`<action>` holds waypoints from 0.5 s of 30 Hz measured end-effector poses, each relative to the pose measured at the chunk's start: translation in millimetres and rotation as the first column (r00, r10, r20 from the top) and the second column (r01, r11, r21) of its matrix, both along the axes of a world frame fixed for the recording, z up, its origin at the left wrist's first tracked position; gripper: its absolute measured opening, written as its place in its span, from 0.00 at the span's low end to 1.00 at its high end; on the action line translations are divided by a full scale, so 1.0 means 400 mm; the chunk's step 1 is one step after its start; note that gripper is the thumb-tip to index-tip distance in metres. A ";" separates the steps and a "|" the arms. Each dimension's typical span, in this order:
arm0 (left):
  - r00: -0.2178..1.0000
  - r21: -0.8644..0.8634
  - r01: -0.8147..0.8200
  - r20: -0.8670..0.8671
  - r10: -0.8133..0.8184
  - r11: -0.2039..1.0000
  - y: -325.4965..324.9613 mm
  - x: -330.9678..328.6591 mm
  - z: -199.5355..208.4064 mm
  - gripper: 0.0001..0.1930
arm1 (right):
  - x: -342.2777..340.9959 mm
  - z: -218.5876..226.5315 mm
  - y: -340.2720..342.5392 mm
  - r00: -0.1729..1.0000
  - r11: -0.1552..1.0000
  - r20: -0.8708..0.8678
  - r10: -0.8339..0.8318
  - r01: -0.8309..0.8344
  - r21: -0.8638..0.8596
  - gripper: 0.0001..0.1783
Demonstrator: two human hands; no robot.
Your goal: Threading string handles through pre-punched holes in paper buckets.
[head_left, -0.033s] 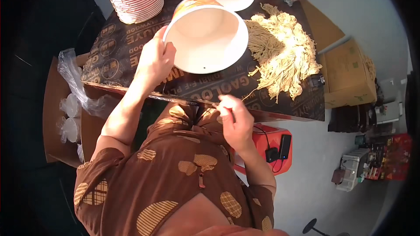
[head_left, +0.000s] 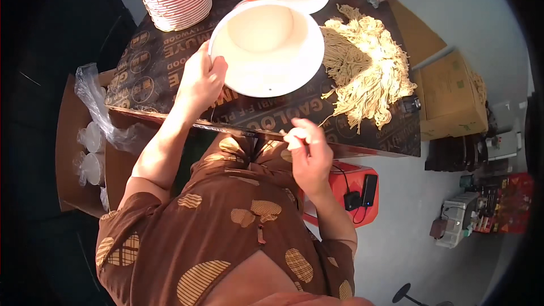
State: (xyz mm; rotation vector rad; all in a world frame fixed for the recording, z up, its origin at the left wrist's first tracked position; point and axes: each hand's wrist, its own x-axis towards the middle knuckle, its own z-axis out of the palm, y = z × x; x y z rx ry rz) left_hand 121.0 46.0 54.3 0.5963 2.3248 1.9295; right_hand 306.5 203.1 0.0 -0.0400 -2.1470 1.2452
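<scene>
Two hands busy: my left hand (head_left: 199,82) grips the white bowl's (head_left: 266,48) rim, tilted up; my right hand (head_left: 309,156) pinches noodle strands beside the pile (head_left: 368,71).

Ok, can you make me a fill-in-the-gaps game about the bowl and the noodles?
1. The left hand holds a white ____ by its rim.
2. The noodles lie to the ____ of the bowl.
3. The right hand is near the table's ____ edge.
Missing words: bowl; right; front

Dark board (head_left: 170,73) — noodle pile (head_left: 368,73), cup stack (head_left: 177,0)
</scene>
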 end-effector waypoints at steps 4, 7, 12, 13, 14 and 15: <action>0.906 0.328 0.125 0.346 -0.243 0.936 0.012 0.023 -0.014 0.10 | -0.017 0.026 0.007 0.996 0.964 -0.062 -0.068 0.049 -0.262 0.21; 0.792 0.413 0.124 0.507 -0.340 0.902 0.027 0.047 -0.002 0.11 | -0.028 0.059 0.003 0.991 0.954 -0.119 -0.064 0.026 -0.298 0.23; 0.659 0.502 0.114 0.607 -0.443 0.857 0.035 0.053 -0.004 0.12 | -0.038 0.081 0.004 0.981 0.956 -0.192 -0.026 -0.032 -0.291 0.26; 0.634 0.526 0.110 0.617 -0.467 0.844 0.035 0.053 -0.006 0.13 | -0.039 0.086 0.004 0.981 0.956 -0.194 -0.030 -0.029 -0.291 0.26; 0.633 0.525 0.114 0.616 -0.469 0.844 0.034 0.052 -0.007 0.13 | -0.040 0.091 0.003 0.982 0.960 -0.185 -0.035 -0.019 -0.280 0.26; 0.621 0.528 0.115 0.623 -0.476 0.842 0.033 0.052 -0.007 0.13 | -0.042 0.094 0.003 0.984 0.963 -0.175 -0.040 -0.009 -0.269 0.26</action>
